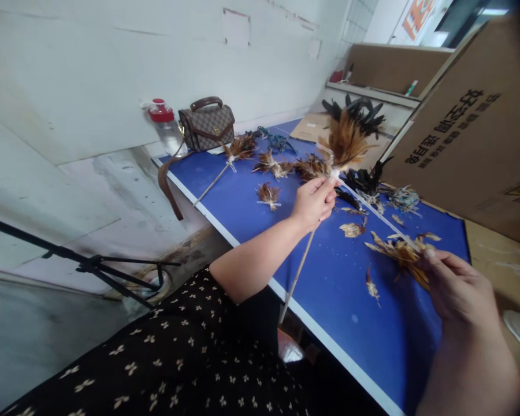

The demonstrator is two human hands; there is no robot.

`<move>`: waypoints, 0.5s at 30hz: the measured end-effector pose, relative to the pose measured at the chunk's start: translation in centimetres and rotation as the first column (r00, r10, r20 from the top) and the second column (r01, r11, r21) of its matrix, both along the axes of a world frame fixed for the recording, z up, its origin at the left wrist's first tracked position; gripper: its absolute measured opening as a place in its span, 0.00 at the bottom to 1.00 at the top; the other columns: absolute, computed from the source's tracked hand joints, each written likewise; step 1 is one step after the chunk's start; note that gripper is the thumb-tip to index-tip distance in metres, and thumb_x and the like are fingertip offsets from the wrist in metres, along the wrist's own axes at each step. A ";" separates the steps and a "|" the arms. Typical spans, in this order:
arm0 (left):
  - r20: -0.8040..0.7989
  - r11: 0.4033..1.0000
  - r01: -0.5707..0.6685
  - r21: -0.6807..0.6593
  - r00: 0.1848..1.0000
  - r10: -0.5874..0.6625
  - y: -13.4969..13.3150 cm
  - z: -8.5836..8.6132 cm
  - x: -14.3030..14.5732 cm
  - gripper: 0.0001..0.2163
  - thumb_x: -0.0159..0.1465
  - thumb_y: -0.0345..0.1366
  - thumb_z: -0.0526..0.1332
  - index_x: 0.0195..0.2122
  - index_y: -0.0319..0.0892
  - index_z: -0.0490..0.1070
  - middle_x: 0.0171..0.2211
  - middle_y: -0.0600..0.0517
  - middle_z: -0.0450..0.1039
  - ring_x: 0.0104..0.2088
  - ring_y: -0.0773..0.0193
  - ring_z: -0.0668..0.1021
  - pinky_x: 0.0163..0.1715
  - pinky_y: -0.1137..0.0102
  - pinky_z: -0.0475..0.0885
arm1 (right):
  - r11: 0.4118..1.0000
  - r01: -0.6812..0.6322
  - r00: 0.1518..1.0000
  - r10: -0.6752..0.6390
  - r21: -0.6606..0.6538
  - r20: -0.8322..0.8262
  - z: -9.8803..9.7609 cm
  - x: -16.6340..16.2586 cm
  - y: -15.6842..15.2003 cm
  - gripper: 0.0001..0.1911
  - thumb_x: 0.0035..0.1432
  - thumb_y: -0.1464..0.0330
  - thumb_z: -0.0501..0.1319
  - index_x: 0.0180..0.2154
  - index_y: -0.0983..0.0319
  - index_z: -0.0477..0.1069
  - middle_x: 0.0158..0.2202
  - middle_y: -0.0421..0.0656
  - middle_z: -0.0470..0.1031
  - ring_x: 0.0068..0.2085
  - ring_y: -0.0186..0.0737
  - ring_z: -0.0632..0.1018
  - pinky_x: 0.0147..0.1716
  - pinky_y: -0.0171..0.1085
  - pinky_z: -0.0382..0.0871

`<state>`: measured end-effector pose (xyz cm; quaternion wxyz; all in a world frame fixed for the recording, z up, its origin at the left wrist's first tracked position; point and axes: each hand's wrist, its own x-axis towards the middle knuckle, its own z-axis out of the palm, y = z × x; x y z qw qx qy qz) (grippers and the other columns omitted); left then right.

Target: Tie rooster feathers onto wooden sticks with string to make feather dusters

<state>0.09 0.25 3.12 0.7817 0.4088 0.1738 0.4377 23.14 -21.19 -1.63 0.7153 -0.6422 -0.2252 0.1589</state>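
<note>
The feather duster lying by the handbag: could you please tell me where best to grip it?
Probably its bare stick, from above at the white table edge: the feather duster lies flat, stick end pointing there and uncovered, soft head beside the handbag.

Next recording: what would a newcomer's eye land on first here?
The blue table, strewn with brown feather tufts, stands out. Over it the left hand grips a thin stick topped with a feather plume, while the right hand holds loose feathers. At the far end by the wall sit a handbag and a bottle.
</note>
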 end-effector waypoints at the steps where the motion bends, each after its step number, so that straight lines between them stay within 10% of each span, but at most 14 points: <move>1: 0.005 1.000 -0.011 -0.004 1.000 0.011 0.3 0.0 0.0 0.10 0.76 0.42 0.62 0.41 0.42 0.71 0.25 0.60 0.58 0.18 0.78 0.57 0.17 0.75 0.49 | 1.000 0.001 1.000 -0.001 -0.012 0.005 -0.2 0.2 0.0 0.32 0.24 0.54 0.89 0.31 0.63 0.82 0.34 0.45 0.79 0.35 0.38 0.77 0.36 0.38 0.75; 15: 0.110 0.992 -0.014 -0.126 0.994 0.028 2.2 -0.3 0.8 0.10 0.78 0.39 0.60 0.38 0.41 0.65 0.37 0.49 0.80 0.27 0.73 0.76 0.26 0.78 0.67 | 0.930 -0.203 0.968 0.238 -0.307 0.078 -2.0 0.1 0.8 0.30 0.40 0.45 0.83 0.32 0.61 0.83 0.32 0.45 0.81 0.31 0.39 0.76 0.28 0.35 0.68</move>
